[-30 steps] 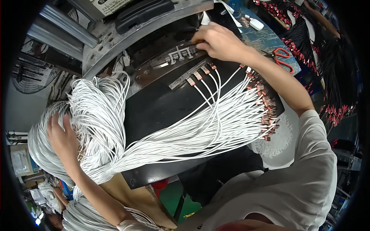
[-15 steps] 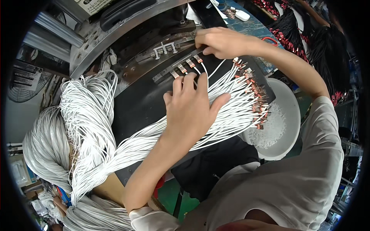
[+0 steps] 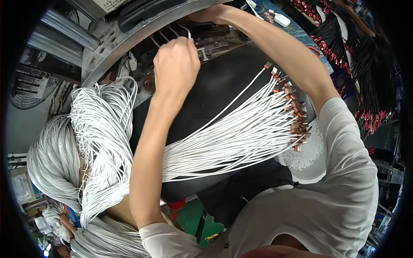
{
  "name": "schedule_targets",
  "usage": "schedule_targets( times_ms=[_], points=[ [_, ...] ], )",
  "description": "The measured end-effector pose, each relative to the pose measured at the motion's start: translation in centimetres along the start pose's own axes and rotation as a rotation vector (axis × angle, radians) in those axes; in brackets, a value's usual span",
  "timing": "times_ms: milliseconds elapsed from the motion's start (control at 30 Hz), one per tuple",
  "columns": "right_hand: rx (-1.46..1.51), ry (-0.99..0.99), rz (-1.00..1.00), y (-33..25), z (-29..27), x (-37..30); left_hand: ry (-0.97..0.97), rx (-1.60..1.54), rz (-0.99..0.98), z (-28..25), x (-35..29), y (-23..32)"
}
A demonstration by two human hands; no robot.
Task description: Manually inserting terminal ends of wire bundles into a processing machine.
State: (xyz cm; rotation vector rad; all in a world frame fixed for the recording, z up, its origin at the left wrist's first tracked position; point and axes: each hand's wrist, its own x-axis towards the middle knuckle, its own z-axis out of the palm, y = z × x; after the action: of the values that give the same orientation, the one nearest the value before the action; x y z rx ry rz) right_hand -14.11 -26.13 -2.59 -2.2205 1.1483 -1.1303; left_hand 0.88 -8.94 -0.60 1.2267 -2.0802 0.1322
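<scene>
- The left hand has left the fanned white wires and now sits at 12 o'clock, closed around wire ends at the metal machine.
- The right hand reaches there too; its grip cannot be told.
- Wires stay on the black surface; a white bowl lies at 3 o'clock.

Black work surface sloping across the bench, a fan of white wires with reddish-brown terminals lying on it, looped white wire bundles draped over its left edge, possibly a white perforated basket at its right edge.
</scene>
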Motion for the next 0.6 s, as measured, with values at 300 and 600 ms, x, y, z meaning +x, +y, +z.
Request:
schedule_targets(
  times_ms=[300, 600],
  points=[
    [0.700, -0.297, -0.352, -2.0, -0.6, 1.4, -0.381, 0.190, -0.271, -0.4, 1.8, -3.2],
    [-0.230, 0.077, -0.598, -3.0, -1.5, -0.1, -0.359, 0.160, -0.278, 0.3, 1.4, -4.5]
  ],
)
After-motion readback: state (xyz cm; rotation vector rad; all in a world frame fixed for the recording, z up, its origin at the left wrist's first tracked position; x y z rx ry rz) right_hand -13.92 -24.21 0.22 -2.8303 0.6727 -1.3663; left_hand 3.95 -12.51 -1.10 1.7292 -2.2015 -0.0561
